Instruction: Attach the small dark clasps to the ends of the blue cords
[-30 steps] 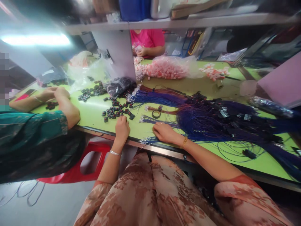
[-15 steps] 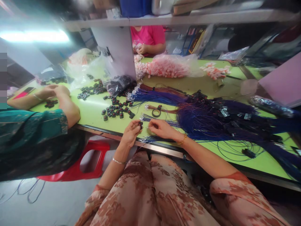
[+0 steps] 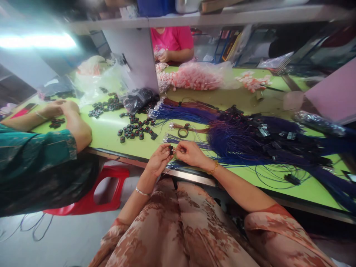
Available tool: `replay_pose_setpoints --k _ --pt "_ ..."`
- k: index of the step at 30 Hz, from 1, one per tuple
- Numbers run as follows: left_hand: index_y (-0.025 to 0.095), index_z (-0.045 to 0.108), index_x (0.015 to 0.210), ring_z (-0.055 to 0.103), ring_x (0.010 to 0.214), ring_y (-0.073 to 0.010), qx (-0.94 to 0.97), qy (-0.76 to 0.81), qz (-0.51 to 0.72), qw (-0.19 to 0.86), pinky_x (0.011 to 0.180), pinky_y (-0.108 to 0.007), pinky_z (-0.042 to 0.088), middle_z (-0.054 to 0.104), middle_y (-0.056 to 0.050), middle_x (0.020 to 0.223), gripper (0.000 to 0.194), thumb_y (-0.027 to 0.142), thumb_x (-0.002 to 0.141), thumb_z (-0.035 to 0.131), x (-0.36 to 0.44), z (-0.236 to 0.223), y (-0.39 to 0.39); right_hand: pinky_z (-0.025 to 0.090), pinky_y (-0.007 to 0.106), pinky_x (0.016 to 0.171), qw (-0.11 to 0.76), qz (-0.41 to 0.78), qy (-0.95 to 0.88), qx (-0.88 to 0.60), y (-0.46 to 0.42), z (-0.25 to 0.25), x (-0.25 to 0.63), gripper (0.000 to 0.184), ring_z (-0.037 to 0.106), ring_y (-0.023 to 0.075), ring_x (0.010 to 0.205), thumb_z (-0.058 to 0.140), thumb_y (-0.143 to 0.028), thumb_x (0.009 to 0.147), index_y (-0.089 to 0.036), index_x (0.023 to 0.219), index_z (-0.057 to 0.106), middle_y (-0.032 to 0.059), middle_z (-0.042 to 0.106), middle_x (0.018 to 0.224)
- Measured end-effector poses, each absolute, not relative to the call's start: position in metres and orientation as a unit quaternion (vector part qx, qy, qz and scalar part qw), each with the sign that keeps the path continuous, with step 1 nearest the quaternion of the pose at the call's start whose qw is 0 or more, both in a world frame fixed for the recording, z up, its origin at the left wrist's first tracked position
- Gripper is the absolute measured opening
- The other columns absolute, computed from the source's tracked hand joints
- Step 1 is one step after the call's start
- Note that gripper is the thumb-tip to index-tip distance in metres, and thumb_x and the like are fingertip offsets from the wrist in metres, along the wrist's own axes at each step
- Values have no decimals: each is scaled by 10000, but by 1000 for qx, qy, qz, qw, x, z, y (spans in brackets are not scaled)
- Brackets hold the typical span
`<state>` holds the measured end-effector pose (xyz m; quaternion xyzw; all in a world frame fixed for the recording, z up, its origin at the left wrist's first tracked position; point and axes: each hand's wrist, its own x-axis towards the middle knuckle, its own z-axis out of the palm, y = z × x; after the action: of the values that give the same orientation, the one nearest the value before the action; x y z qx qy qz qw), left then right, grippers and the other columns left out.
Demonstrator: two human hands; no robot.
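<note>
Green table (image 3: 107, 140) under shelf (image 3: 222, 18), left hand (image 3: 159, 160) tight on black part (image 3: 170, 150) (right hand (image 3: 191, 153) pinched, contents unclear).

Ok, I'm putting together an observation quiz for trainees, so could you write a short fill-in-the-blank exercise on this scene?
1. The person's bare hand gripping the small black plastic block is the ____ one.
2. The heap of long, thin blue wires lies mostly on the person's ____ side.
3. The smooth bench surface is coloured ____.
4. The slotted plastic stool is coloured ____.

Missing words: left; right; green; red.
</note>
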<state>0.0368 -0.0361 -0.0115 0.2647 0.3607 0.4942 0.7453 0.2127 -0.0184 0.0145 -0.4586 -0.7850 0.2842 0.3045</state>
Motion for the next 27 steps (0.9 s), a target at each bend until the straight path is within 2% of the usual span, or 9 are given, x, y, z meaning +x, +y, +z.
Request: replay_pose_setpoints --k 7,15,20,27 --pt "191 586 975 620 810 -103 301 389 508 707 800 -256 510 637 -17 921 353 174 669 761 39 -12 -38 285 222 552 305 271 -790 -458 -20 13 211 55 432 100 565 554 -196 703 -171 655 555 -20 540 617" --pt "170 592 919 618 746 -111 346 437 536 634 706 -250 525 635 -13 835 345 210 631 778 41 -12 -41 302 211 545 321 303 -771 -460 -18 8 211 73 422 89 546 531 -191 713 -168 649 555 -32 522 591" --pt "179 597 904 610 748 -112 356 432 543 627 717 -259 524 630 -4 825 359 228 607 792 43 -10 -42 294 213 533 319 298 -772 -463 -19 9 210 70 420 90 538 547 -192 698 -169 632 549 -35 512 577" --pt "171 583 899 609 747 -124 374 434 539 618 727 -278 511 633 -18 832 355 255 622 789 48 -16 -43 323 223 579 320 278 -792 -439 -23 9 208 106 459 104 588 532 -185 769 -162 670 564 0 562 638"
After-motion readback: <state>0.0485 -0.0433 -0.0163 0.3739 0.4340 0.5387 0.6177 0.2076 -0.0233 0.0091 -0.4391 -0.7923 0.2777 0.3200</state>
